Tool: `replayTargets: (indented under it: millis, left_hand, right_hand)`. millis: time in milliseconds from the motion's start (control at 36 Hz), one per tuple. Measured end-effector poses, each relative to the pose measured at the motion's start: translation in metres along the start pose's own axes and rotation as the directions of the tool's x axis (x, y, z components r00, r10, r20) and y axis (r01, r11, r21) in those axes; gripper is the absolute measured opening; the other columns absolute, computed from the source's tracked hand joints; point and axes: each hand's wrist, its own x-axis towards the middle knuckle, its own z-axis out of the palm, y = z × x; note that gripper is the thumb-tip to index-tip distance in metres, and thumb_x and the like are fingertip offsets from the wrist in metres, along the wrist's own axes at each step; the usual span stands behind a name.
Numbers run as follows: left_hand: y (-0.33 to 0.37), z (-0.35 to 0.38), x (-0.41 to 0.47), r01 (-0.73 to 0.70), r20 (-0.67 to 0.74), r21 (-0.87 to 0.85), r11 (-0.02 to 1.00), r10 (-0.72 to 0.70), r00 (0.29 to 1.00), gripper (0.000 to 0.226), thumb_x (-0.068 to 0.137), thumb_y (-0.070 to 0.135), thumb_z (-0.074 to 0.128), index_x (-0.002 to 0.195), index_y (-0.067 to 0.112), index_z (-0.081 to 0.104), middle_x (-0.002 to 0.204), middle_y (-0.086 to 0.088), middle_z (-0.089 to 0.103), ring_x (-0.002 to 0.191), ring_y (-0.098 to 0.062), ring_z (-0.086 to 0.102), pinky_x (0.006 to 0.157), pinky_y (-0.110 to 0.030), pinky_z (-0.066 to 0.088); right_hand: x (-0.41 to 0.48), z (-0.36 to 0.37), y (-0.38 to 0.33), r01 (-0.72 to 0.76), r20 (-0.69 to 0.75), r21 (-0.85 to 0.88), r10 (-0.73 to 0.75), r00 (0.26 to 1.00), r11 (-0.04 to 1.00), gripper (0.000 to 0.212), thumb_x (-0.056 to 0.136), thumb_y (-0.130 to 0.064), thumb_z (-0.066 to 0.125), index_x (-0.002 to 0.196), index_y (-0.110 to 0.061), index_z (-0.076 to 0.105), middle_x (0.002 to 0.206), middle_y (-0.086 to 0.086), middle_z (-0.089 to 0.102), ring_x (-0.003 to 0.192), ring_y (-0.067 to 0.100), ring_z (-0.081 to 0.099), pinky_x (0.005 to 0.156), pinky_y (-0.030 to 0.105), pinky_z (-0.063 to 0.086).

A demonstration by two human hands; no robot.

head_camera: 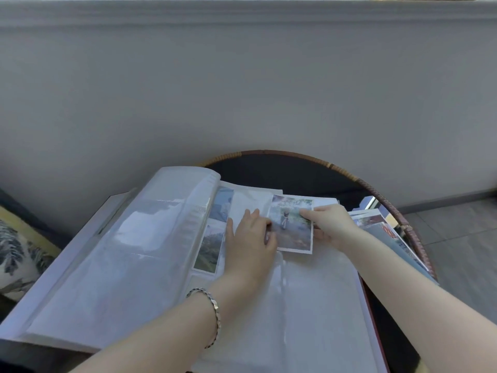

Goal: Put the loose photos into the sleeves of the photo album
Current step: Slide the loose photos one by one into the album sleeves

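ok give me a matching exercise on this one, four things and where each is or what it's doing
Things: 1 left hand; 2 right hand; 3 bracelet; 4 photo pile.
States: a on the left wrist; b beside the album, on the right; c rests on the album page; d pinches a loose photo.
Pairs: 1-c, 2-d, 3-a, 4-b.

Both bare forearms reach forward, converging. The left hand point(250, 238) lies palm down, fingers stretched forward, its thumb side touching the left edge of a photo point(291, 224). The right hand point(329, 224) pinches that photo's right edge, thumb on top, fingers beneath.
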Motion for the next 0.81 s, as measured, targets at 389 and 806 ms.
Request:
replayTargets:
  millis: [389,806]
  left_hand:
    - [-0.01,-0.024,-0.002,0.15,0.052,0.166,0.975,-0.161,0.986,0.067,0.096,0.045,0.036,0.15,0.018,0.008,0.158,-0.005,-0.006,0.145,-0.019,-0.008,0.116,-0.032,-0.004]
    - [-0.017,-0.024,-0.011,0.132,0.043,0.274,0.953,-0.149,0.988,0.108,0.077,0.07,0.05,0.149,0.015,-0.009,0.156,-0.012,-0.014,0.145,-0.024,-0.014,0.116,-0.033,-0.008]
  right_hand:
    - [-0.005,0.014,-0.008,0.107,0.051,-0.155,-0.1,0.994,0.982,0.02,0.086,0.0,0.049,0.08,0.007,0.066,0.071,0.017,0.052,0.063,0.026,0.048,0.06,0.034,0.045]
    - [-0.019,0.034,0.001,0.214,0.026,-0.089,-0.213,0.977,0.973,0.007,0.079,-0.005,0.07,0.08,-0.01,0.065,0.072,0.012,0.067,0.06,0.026,0.065,0.066,0.041,0.056]
